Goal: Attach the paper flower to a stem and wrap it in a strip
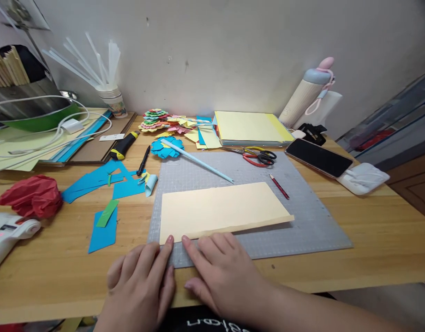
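A folded pale yellow sheet of paper (pixel 219 210) lies on a grey cutting mat (pixel 302 221) on the wooden table. My left hand (pixel 143 281) rests flat at the mat's near left corner, its fingertips touching the paper's near left corner. My right hand (pixel 222 272) lies beside it, fingers spread, pressing the paper's near folded edge. Neither hand holds anything.
On the mat lie a red pencil (pixel 279 186), scissors (pixel 259 157) and a blue paper flower on a stick (pixel 174 148). A phone (pixel 318 157), a paper stack (pixel 248 127), a bottle (pixel 307 94), blue paper scraps (pixel 101 184), red crumpled paper (pixel 30 196), a utility knife (pixel 124 145) and a cup of straws (pixel 111 99) surround it.
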`<state>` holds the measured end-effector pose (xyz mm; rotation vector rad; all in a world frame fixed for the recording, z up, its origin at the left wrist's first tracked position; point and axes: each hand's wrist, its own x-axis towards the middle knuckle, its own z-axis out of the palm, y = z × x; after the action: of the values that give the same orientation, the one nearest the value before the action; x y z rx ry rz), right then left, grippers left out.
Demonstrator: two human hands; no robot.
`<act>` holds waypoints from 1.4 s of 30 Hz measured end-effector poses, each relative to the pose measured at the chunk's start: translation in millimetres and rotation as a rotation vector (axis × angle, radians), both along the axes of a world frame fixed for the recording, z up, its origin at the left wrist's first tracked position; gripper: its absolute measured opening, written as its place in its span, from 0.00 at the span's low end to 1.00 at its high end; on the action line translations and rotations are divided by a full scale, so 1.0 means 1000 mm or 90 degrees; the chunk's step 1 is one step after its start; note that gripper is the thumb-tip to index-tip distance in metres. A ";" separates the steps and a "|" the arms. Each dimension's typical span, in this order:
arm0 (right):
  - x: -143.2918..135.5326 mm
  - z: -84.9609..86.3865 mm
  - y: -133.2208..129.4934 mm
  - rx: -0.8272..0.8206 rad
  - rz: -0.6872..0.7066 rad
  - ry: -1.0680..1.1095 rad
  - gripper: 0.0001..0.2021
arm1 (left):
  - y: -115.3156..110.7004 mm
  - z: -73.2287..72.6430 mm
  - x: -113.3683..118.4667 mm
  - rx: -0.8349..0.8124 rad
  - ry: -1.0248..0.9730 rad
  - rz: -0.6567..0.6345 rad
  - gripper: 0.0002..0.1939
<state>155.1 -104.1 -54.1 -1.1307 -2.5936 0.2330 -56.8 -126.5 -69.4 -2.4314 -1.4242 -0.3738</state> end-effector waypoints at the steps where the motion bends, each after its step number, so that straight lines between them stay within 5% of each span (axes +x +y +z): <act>1: -0.006 -0.001 -0.001 -0.006 0.003 -0.001 0.30 | 0.000 0.000 0.000 -0.001 0.000 0.001 0.22; 9: -0.018 0.002 -0.002 -0.007 -0.041 -0.056 0.24 | 0.002 -0.002 -0.005 -0.014 -0.001 0.003 0.24; 30: 0.055 0.005 -0.015 -0.110 -0.268 -0.027 0.20 | 0.007 -0.006 -0.016 -0.067 0.018 -0.014 0.32; 42: 0.093 0.001 -0.019 -0.101 -0.373 0.025 0.20 | 0.005 -0.006 -0.013 -0.070 0.014 0.038 0.27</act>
<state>248.3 -123.4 -52.8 -1.8520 -2.1182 0.3218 -69.9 -121.4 -75.7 -2.4633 -1.5410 -0.2604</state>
